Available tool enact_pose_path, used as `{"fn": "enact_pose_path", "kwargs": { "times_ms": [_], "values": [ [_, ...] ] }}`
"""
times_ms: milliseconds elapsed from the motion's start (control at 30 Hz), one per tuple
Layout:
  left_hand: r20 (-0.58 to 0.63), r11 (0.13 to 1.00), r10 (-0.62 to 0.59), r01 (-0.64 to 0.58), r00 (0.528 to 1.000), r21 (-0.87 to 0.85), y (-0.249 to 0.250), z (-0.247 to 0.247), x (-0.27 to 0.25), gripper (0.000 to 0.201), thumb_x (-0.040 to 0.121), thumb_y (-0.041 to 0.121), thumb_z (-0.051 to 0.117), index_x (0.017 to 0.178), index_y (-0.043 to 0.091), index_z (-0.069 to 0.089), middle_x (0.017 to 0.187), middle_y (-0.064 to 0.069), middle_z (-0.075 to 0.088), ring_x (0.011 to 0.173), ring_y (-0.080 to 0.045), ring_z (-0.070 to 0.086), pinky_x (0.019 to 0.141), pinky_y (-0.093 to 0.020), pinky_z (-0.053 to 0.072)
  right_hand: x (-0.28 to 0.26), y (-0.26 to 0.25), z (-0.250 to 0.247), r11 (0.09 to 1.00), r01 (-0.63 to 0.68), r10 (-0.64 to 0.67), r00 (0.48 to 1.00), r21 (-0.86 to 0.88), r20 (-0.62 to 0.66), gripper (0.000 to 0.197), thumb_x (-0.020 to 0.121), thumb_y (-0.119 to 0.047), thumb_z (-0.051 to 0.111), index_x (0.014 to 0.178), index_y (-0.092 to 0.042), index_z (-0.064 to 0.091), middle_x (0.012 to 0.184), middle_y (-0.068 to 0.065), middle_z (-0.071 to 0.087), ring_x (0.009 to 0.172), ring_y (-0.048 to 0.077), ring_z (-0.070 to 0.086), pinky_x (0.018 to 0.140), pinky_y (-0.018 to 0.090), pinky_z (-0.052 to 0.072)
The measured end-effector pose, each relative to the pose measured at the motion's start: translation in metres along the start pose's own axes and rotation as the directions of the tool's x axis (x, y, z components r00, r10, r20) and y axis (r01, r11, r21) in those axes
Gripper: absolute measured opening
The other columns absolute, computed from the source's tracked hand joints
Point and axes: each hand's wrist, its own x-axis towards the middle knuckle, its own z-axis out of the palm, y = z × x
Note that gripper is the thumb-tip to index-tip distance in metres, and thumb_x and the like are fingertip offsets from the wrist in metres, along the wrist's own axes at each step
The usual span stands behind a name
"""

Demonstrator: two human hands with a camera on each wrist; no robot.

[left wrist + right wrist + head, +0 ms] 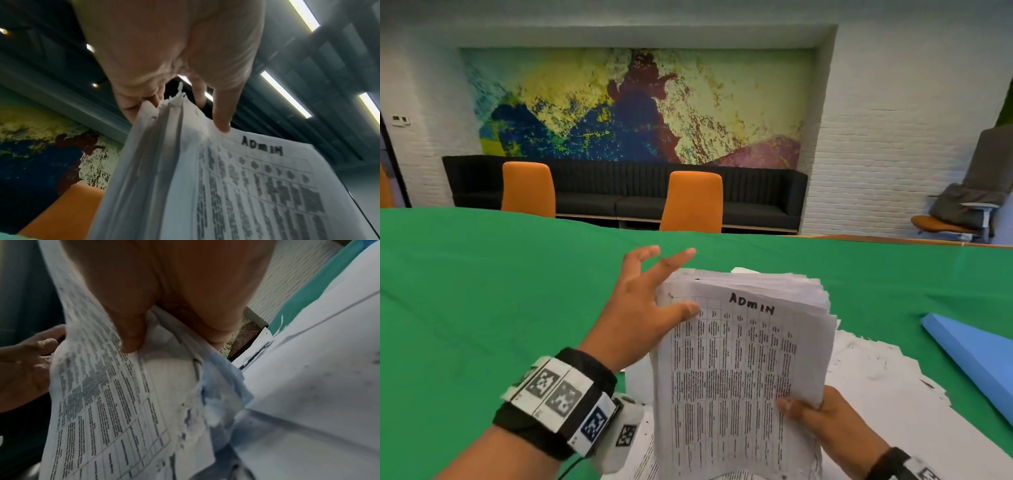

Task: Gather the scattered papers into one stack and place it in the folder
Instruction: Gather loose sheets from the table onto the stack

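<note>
I hold a thick stack of printed papers (743, 359) upright above the table; its top sheet is a table headed "ADMIN". My left hand (654, 291) pinches the stack's upper left corner, thumb on the front sheet and fingers spread behind. My right hand (815, 414) grips the lower right edge, thumb on the front. The left wrist view shows the stack (226, 194) edge-on under my left hand (174, 48). The right wrist view shows my right hand (144, 305) on the stack (115, 402). The blue folder (972, 359) lies flat at the right.
More loose white sheets (887, 377) lie spread on the green tablecloth (482, 291) under and right of the stack, up to the folder. Orange chairs (693, 202) and a black sofa (626, 192) stand beyond the table's far edge.
</note>
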Motion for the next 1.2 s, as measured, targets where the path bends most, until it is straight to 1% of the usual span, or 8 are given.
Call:
{"fn": "enact_pose_path", "kwargs": {
  "times_ms": [267,467,567,667,767,900,1100,1200],
  "values": [
    [-0.117,0.984,0.103,-0.118,0.988,-0.136,-0.007,0.016,-0.022,0.035,0.079,0.048,0.07,0.11,0.05,0.055,0.115,0.009,0.053,0.098,0.0,0.056,0.078,-0.012,0.051,-0.005,-0.005,0.001,0.995,-0.008,0.009,1.0,0.102,-0.009,0.077,0.056,-0.042,0.086,0.123,-0.013,0.062,0.111,0.01,0.077,0.101,0.033,0.074,0.088,0.057,0.059],
    [-0.04,0.808,-0.18,0.124,0.983,-0.576,-0.018,0.029,-0.046,0.109,0.055,0.053,0.092,0.143,0.06,0.027,0.141,-0.001,0.053,0.119,-0.018,0.063,0.097,-0.044,0.054,-0.009,0.004,-0.002,0.973,-0.009,0.019,0.999,0.23,-0.041,0.08,0.05,-0.04,0.095,0.117,-0.006,0.07,0.115,0.021,0.074,0.104,0.043,0.071,0.093,0.065,0.053],
    [0.142,0.675,-0.28,0.301,0.949,-0.674,-0.027,0.042,-0.058,0.129,0.039,0.057,0.096,0.147,0.053,0.025,0.128,-0.01,0.069,0.114,-0.024,0.069,0.098,-0.052,0.054,-0.01,0.006,-0.003,0.967,0.006,0.007,0.999,0.253,-0.052,0.074,0.049,-0.038,0.098,0.113,-0.01,0.073,0.117,0.023,0.072,0.108,0.045,0.069,0.095,0.068,0.05],
    [0.197,0.719,-0.254,0.321,0.947,-0.616,-0.023,0.048,-0.062,0.089,0.066,0.02,0.09,0.14,0.024,0.042,0.118,-0.002,0.074,0.11,-0.021,0.071,0.09,-0.041,0.06,-0.014,0.001,-0.005,0.975,0.048,-0.038,0.998,0.216,-0.053,0.06,0.055,-0.036,0.093,0.111,-0.021,0.075,0.118,0.02,0.072,0.112,0.042,0.068,0.097,0.066,0.05],
    [0.109,0.815,-0.218,0.243,0.97,-0.526,-0.015,0.051,-0.065,0.051,0.084,-0.002,0.072,0.119,0.031,0.054,0.117,0.011,0.071,0.112,-0.009,0.067,0.098,-0.033,0.056,-0.022,-0.018,-0.004,0.981,0.157,-0.146,0.984,0.115,-0.102,0.055,0.064,-0.036,0.084,0.117,-0.036,0.071,0.123,0.007,0.073,0.116,0.031,0.068,0.098,0.057,0.053],
    [-0.081,0.897,-0.166,0.116,0.983,-0.427,0.001,0.062,-0.071,0.067,0.086,-0.007,0.069,0.119,0.048,0.052,0.122,0.023,0.058,0.111,0.008,0.06,0.089,-0.005,0.049,-0.03,-0.044,0.002,0.969,0.24,-0.213,0.937,0.065,-0.276,0.023,0.083,-0.018,0.079,0.107,-0.016,0.076,0.102,0.005,0.08,0.092,0.026,0.077,0.083,0.051,0.06],
    [-0.234,0.901,-0.245,0.132,0.941,-0.413,0.018,0.079,-0.075,0.072,0.095,0.0,0.062,0.142,0.045,0.031,0.113,0.018,0.066,0.085,0.001,0.07,0.063,-0.009,0.053,-0.043,-0.05,0.039,0.939,0.279,-0.338,0.855,-0.2,-0.394,0.037,0.085,-0.048,0.061,0.113,-0.024,0.066,0.086,-0.014,0.073,0.082,0.001,0.069,0.071,0.027,0.059],
    [-0.28,0.885,-0.276,0.129,0.92,-0.448,0.028,0.08,-0.074,0.077,0.095,0.003,0.062,0.144,0.05,0.024,0.128,0.015,0.061,0.097,-0.002,0.069,0.081,-0.017,0.054,-0.045,-0.051,0.048,0.942,0.306,-0.336,0.821,-0.141,-0.462,0.036,0.082,-0.05,0.064,0.115,-0.033,0.062,0.086,-0.013,0.074,0.083,-0.002,0.069,0.07,0.025,0.056]
  ]
}}
